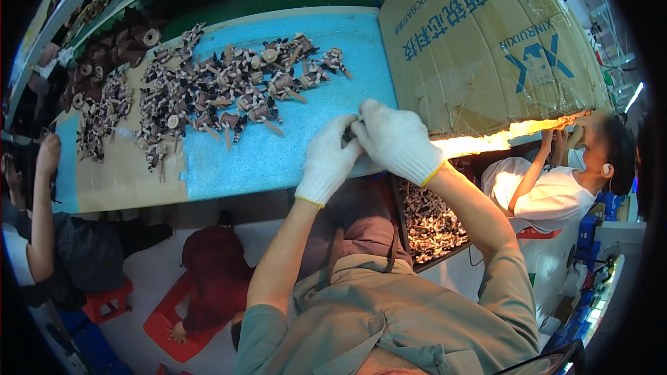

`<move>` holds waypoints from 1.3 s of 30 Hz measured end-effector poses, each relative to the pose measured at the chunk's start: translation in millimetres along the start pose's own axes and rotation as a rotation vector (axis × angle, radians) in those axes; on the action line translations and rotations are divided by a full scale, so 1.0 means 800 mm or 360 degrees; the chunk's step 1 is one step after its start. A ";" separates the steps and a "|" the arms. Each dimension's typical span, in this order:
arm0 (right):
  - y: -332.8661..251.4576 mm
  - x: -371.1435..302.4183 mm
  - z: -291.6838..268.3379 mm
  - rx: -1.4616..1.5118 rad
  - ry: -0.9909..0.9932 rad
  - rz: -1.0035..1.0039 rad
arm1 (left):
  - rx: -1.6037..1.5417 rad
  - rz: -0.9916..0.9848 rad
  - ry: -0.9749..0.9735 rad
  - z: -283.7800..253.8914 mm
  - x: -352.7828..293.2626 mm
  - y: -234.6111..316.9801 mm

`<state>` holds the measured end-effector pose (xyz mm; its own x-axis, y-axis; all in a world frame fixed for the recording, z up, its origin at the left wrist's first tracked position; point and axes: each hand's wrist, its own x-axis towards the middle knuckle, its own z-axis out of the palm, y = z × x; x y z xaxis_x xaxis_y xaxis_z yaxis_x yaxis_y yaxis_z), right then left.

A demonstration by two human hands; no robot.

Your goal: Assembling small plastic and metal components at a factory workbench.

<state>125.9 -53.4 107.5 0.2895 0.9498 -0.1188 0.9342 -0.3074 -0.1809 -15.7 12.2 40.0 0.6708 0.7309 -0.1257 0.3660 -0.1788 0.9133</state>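
My left hand (pixel 328 158) and my right hand (pixel 399 137), both in white knit gloves with yellow cuffs, meet over the near edge of the blue table mat (pixel 347 97). Their fingers are bent and pressed together at the tips. A small dark spot shows between them, but what they pinch is too hidden to name. Beyond and to the left lie many small painted figurines (pixel 260 107) in brown, white and black, spread in loose groups. Some have flat tan pieces sticking out.
A large cardboard box (pixel 479 48) stands at the right, with bright orange light (pixel 486 143) under its edge. Below that, a tray (pixel 431 232) holds many small figurines. Brown hat-like pieces (pixel 114 45) lie far left. People sit right and left; red stools (pixel 177 319) stand below.
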 end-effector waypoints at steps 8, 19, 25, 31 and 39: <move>0.011 0.014 0.013 -0.0481 -0.0093 -0.0404 | -0.1051 0.0230 0.0450 0.023 0.029 0.017; 0.000 0.017 0.024 -0.0594 0.0074 -0.0738 | -0.1254 0.0386 0.0406 0.046 0.034 -0.006; 0.002 0.023 0.005 -0.0626 0.0064 -0.0758 | -0.1248 0.0434 0.0481 0.045 0.039 -0.005; 0.019 0.015 0.045 -0.0484 0.0276 -0.0827 | -0.1061 0.0533 0.0431 0.048 0.041 -0.013; -0.003 0.008 0.059 -0.0715 0.0445 -0.0659 | -0.0991 0.0554 0.0470 0.040 0.032 -0.020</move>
<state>115.2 -49.6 61.1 -0.1247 0.9821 0.1412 0.9583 0.0823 0.2737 15.9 12.6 9.5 0.4488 0.8615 0.2375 -0.3235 -0.0911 0.9418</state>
